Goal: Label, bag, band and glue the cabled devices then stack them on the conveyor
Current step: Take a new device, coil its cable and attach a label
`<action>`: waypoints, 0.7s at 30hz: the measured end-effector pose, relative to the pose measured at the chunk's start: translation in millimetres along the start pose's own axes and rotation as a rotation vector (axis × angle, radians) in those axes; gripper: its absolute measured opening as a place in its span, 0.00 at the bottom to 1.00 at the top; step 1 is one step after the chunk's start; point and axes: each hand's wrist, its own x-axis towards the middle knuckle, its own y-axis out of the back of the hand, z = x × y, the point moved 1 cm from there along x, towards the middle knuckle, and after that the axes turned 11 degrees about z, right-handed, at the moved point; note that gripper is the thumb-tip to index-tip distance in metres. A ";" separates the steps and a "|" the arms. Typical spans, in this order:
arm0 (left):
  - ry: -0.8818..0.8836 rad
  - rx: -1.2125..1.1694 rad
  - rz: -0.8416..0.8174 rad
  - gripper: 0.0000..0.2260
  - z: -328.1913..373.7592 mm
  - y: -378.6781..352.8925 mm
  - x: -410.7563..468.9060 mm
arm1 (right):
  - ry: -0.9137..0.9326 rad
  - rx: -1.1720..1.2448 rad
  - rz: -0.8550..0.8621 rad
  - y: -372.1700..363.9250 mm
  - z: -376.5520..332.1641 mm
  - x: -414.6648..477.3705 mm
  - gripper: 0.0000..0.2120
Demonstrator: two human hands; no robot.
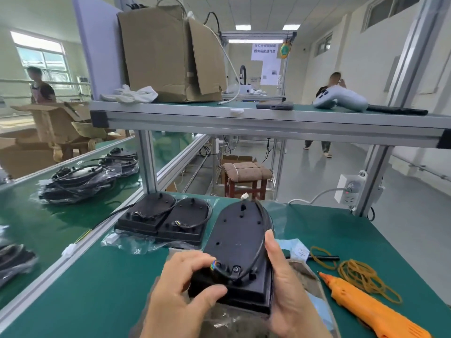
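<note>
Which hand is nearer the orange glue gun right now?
Right. The right hand grips the black device at its right edge, just left of the glue gun; the left hand holds its near-left corner, beyond the device.

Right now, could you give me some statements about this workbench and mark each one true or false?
1. The left hand and the right hand both hold one black device. True.
2. The right hand holds the orange glue gun. False: it lies on the table, to the right of the held device.
3. Two spare devices lie side by side behind the held one. True.
4. The conveyor carries only loose cables. False: bagged devices are stacked on it.
5. Rubber bands lie beside the glue gun. True.
</note>
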 end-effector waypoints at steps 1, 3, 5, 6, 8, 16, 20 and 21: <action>-0.004 0.013 -0.004 0.17 -1.9 3.7 -7.8 | -0.020 0.008 -0.012 2.6 4.8 -2.8 0.40; 0.004 0.028 -0.038 0.16 -4.3 12.7 -17.8 | 0.000 -0.006 0.000 8.5 12.6 -6.2 0.39; 0.047 0.039 -0.072 0.15 -4.0 22.5 -20.3 | 0.074 -0.049 0.069 15.6 18.8 -7.0 0.34; 0.073 0.039 -0.066 0.15 -2.9 27.2 -19.8 | 0.111 -0.055 0.114 16.5 21.8 -7.7 0.31; 0.078 0.047 -0.029 0.12 2.4 34.2 -17.0 | 0.133 -0.096 0.114 15.7 26.7 -9.5 0.29; -0.028 0.156 -0.141 0.14 14.5 22.5 51.7 | 0.363 -0.360 0.311 6.1 49.1 -32.2 0.33; 0.108 0.175 -0.670 0.15 9.6 19.9 84.8 | 0.145 -0.319 0.079 7.8 48.7 -37.9 0.31; 0.127 0.198 -0.765 0.16 7.0 21.3 86.9 | 0.182 -0.292 0.039 4.7 52.0 -41.7 0.34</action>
